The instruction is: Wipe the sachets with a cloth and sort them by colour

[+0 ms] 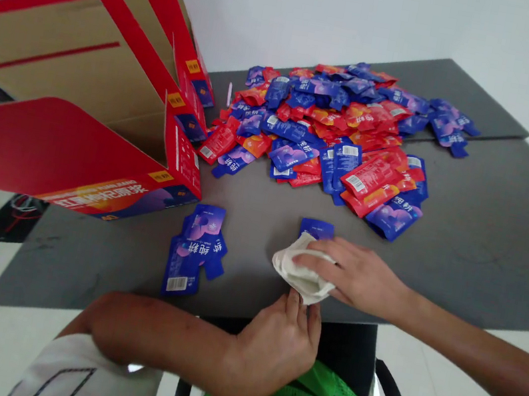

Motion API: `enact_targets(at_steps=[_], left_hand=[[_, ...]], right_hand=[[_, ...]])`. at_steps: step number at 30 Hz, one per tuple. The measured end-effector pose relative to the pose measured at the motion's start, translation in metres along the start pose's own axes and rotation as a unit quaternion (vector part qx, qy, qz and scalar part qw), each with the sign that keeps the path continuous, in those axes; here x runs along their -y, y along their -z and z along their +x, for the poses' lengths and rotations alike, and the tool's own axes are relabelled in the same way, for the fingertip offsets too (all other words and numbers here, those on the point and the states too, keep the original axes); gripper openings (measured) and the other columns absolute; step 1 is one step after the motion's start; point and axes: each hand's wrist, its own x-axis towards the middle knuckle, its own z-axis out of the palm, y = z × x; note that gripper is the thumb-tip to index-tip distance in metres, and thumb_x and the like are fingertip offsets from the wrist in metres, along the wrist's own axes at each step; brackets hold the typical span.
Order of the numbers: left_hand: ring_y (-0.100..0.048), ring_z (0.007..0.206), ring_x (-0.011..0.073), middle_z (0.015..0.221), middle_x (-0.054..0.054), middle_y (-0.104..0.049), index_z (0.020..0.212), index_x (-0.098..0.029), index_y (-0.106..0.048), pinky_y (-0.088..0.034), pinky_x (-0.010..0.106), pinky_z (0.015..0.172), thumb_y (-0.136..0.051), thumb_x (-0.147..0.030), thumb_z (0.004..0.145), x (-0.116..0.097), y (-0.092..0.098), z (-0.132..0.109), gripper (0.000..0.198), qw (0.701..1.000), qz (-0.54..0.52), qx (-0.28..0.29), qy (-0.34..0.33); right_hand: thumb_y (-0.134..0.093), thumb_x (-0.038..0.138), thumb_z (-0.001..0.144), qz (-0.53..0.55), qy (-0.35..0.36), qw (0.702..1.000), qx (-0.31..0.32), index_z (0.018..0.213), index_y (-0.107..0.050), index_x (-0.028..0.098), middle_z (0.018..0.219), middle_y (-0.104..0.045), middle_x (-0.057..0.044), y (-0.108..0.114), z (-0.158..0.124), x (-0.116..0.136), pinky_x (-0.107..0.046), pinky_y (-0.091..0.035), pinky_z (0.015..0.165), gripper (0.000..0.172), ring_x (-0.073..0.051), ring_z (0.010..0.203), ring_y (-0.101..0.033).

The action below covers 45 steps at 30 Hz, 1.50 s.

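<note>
White cloth [302,268], crumpled, lies on the grey table [470,212] between the person's 2 hands. The right hand [357,276] reaches over it from the right, fingers pressed together and laid across its top. The left hand [275,352] sits just below the cloth, fingers pressed together, tips touching its lower edge; whether they pinch it, I cannot tell. 1 blue sachet [317,228] lies just beyond the cloth, partly under it. Left of the cloth are a small pile of blue sachets [187,253] and, further off, a red-flapped cardboard carton [65,56]; a heap of red and blue sachets [336,135] spreads beyond it. Dragging the cloth could catch that 1 sachet and shove it out of place, while a careless sweep left could scatter the pile or knock the carton.
</note>
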Motion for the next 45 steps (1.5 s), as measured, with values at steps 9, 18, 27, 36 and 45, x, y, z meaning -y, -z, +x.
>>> enact_targets(at_steps=[9, 18, 27, 36, 45], left_hand=[[-0.071, 0.124, 0.0357, 0.127, 0.031, -0.070, 0.133, 0.002, -0.068, -0.062, 0.038, 0.092, -0.059, -0.018, 0.098, 0.000, -0.008, -0.001, 0.041, 0.999, 0.017, -0.039, -0.001], [-0.075, 0.114, 0.0320, 0.118, 0.029, -0.075, 0.134, 0.002, -0.066, -0.063, 0.036, 0.087, -0.058, -0.018, 0.099, -0.001, -0.001, 0.000, 0.041, 1.000, -0.006, 0.002, 0.008], [-0.072, 0.122, 0.0346, 0.126, 0.029, -0.072, 0.132, 0.000, -0.070, -0.063, 0.037, 0.092, -0.058, -0.017, 0.097, -0.001, -0.007, -0.001, 0.040, 0.999, 0.016, -0.045, 0.005], [-0.077, 0.111, 0.0334, 0.115, 0.028, -0.077, 0.130, 0.001, -0.070, -0.063, 0.036, 0.085, -0.057, -0.016, 0.097, -0.001, -0.003, 0.000, 0.040, 0.999, -0.003, -0.029, 0.013], [-0.072, 0.121, 0.0351, 0.124, 0.029, -0.073, 0.131, 0.000, -0.070, -0.063, 0.037, 0.089, -0.055, -0.015, 0.097, -0.001, -0.006, -0.001, 0.040, 0.999, 0.016, -0.048, 0.002]], right_hand=[[-0.061, 0.021, 0.096, -0.085, -0.092, 0.992, 0.001, 0.140, -0.060, 0.020, 0.132, -0.066, -0.016, 0.001, 0.039, -0.080, -0.043, -0.056, 0.091, 0.044, -0.031, 0.114, -0.064], [-0.059, 0.023, 0.099, 0.004, 0.004, 1.000, 0.012, 0.141, -0.057, 0.022, 0.132, -0.067, -0.013, -0.006, 0.000, -0.002, -0.037, -0.057, 0.090, 0.042, -0.025, 0.115, -0.065], [-0.059, 0.022, 0.098, -0.112, -0.093, 0.988, -0.051, 0.142, -0.059, 0.020, 0.131, -0.067, -0.015, 0.010, 0.034, -0.076, -0.042, -0.057, 0.090, 0.044, -0.030, 0.115, -0.065], [-0.056, 0.029, 0.102, 0.005, -0.004, 1.000, 0.000, 0.141, -0.058, 0.023, 0.130, -0.068, -0.012, -0.017, -0.001, -0.009, -0.035, -0.057, 0.090, 0.040, -0.024, 0.114, -0.065], [-0.061, 0.021, 0.097, -0.095, -0.100, 0.989, -0.046, 0.145, -0.057, 0.022, 0.134, -0.065, -0.014, 0.012, 0.034, -0.072, -0.042, -0.056, 0.093, 0.048, -0.030, 0.117, -0.065]])
